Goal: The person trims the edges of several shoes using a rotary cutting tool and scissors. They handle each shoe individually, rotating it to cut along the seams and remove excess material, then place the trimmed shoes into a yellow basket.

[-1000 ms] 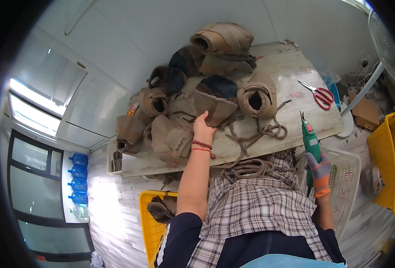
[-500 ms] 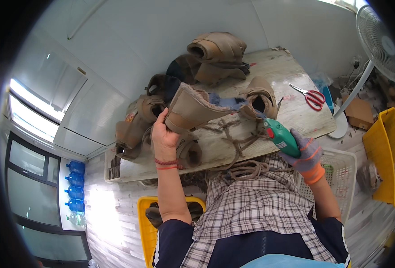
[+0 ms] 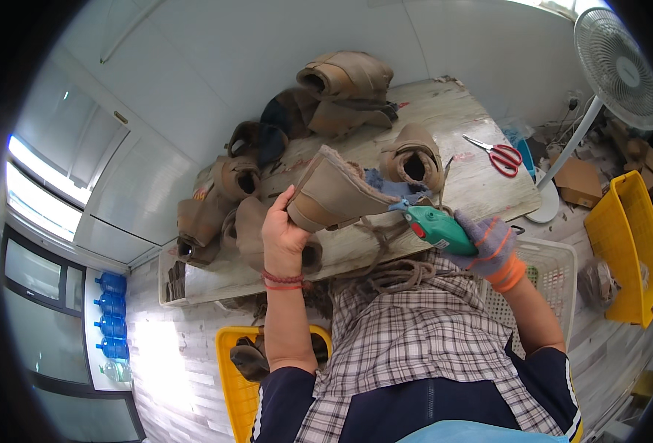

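Observation:
My bare left hand (image 3: 284,235) is closed round the lower side of a tan shoe upper (image 3: 328,193), lifted over the table's front. Fuzzy pinkish lining shows along its top edge, and a bluish-grey strip (image 3: 397,186) hangs off its right end. In a grey-and-orange work glove, my right hand (image 3: 491,249) grips green electric scissors (image 3: 441,230) with a red button. Their tip is at the right end of the upper; whether the blades touch it I cannot tell. Just behind stands another tan upper (image 3: 408,139), its opening facing me.
More tan and dark uppers (image 3: 352,74) are heaped along the table's (image 3: 481,118) back and left. Red-handled scissors (image 3: 504,159) lie at its right. A white basket (image 3: 563,273) and yellow crates (image 3: 622,251) stand right, a fan (image 3: 626,70) behind. Another yellow crate (image 3: 230,362) sits low left.
The electric scissors have turned flatter and come left, up to the upper's right end. My left hand has tilted the upper slightly. The whole view has shifted a little.

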Tool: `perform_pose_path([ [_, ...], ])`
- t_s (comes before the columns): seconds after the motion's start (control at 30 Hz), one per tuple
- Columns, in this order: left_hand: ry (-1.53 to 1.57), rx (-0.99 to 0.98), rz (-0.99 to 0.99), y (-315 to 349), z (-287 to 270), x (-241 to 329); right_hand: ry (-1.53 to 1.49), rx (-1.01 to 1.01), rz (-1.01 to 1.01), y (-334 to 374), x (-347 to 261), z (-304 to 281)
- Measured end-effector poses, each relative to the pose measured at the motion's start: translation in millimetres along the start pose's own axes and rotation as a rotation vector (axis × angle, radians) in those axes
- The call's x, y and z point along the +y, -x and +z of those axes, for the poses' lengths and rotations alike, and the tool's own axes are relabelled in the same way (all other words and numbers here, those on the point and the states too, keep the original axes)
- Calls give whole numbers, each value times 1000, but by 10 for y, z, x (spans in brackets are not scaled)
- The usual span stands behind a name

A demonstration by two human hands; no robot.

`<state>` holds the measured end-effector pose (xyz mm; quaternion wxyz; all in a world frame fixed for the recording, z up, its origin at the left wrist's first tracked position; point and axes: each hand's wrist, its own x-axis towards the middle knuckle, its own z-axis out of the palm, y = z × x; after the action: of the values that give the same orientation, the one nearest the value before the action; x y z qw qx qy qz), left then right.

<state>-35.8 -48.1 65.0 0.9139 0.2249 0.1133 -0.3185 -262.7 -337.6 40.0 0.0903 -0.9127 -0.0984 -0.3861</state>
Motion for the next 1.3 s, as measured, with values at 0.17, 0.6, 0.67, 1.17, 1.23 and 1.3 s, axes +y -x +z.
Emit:
perform_pose_path([
  [0.17, -27, -51, 54, 106, 80, -195, -63, 40, 15, -18, -56, 78],
  [0.6, -485, -379, 608, 561, 69, -567, -534, -37, 292, -199, -347, 142],
  [0.67, -629, -393, 671, 545, -19, -604, -600, -51, 335, -225, -361, 164],
  [1.17, -1727, -445, 1013, 318, -242, -785, -936, -36, 674, -243, -382, 242],
  [1.23, -2011, -498, 1219, 334, -174, -776, -964, -59, 744, -291, -394, 165],
  [1.3, -2122, -482, 1251, 339, -203, -783, -968, -85, 797, -313, -387, 131],
])
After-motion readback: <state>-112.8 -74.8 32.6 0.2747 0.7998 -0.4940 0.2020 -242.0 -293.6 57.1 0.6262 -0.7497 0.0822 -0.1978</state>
